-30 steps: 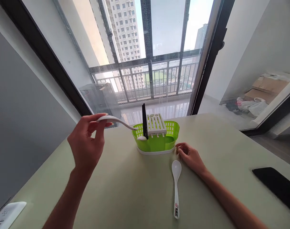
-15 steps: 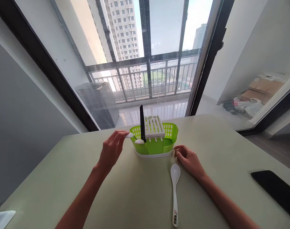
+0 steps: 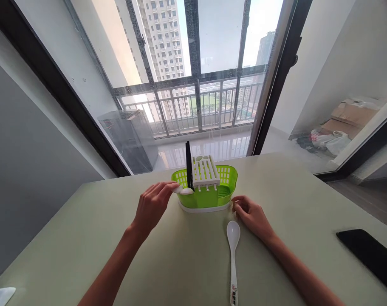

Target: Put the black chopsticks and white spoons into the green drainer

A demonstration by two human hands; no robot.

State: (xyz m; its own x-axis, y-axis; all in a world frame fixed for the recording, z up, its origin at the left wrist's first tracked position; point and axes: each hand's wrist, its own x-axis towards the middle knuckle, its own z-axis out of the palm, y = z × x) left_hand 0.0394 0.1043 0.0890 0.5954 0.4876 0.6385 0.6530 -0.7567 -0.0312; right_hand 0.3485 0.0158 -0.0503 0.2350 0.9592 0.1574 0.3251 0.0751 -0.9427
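Note:
My left hand (image 3: 153,207) pinches a white spoon (image 3: 177,189) by its bowl at the left end of a green plastic cutlery basket (image 3: 209,199). The spoon's handle is hidden inside the basket. Right beside it, the bowl of another white spoon (image 3: 186,191) rests over the basket's front rim. Black chopsticks (image 3: 189,165) stand upright behind these bowls. On the table by the basket's right front corner lies my right hand (image 3: 251,214), fingers loosely curled and a little apart, fingertips close to the base. A third white spoon (image 3: 233,250) lies in front of the basket, bowl facing up.
A white slotted rack (image 3: 206,172) sits across the middle of the basket. A black phone-like slab (image 3: 368,255) lies at the table's right. Part of a white object (image 3: 2,296) shows at the lower left. A glass door with dark frames stands beyond the table (image 3: 292,187).
My left hand has moved right and down to the basket, and the spoon's handle has gone inside it. My right hand has stayed by the basket's corner. The view has shifted slightly.

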